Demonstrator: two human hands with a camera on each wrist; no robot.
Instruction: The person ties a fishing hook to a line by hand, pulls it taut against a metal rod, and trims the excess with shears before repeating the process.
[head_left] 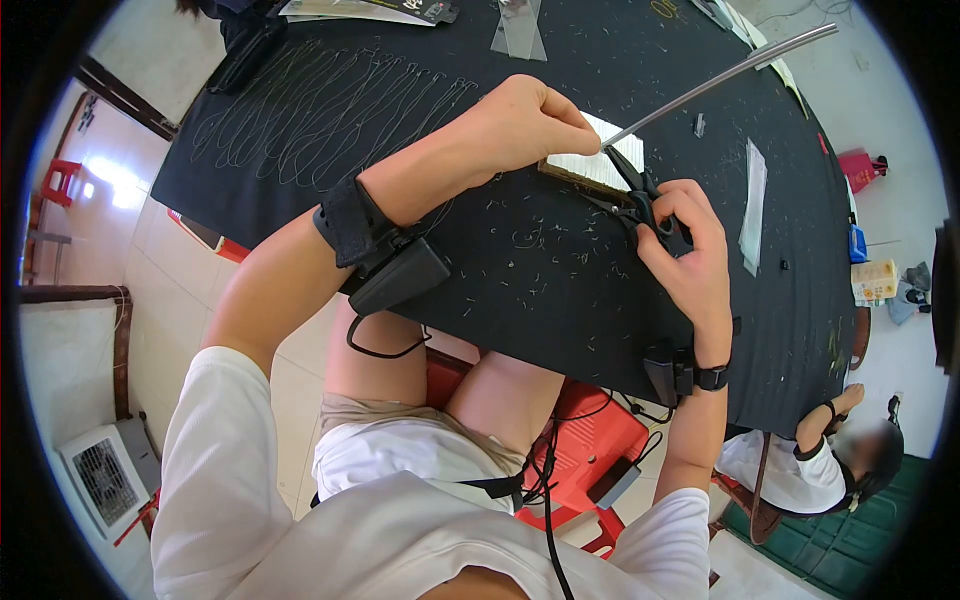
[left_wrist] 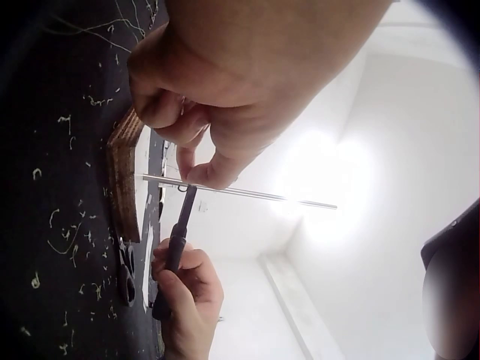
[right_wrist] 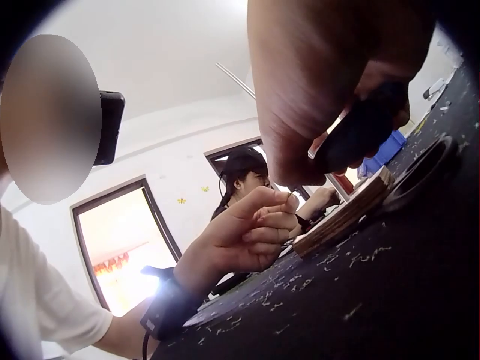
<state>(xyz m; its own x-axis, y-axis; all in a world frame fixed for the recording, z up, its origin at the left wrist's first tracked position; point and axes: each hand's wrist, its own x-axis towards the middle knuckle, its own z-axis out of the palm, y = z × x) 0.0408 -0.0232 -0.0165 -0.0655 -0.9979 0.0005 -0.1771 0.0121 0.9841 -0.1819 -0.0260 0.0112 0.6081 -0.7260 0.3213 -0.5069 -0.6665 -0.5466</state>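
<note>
A slim metal rod stands up from a block with a ridged white top and brown sides. At its lower end my left hand pinches a thin wire; a small loop of it shows beside the fingertips in the left wrist view. My right hand grips black pliers, their slender tip right at the rod and the left fingertips. Below the pliers, scissors with black handles lie on the black tabletop by the block.
Long looped wires spread over the table's left side. Short wire clippings scatter round the block. A clear plastic bag lies at the back, a white strip to the right. Another person sits at the right.
</note>
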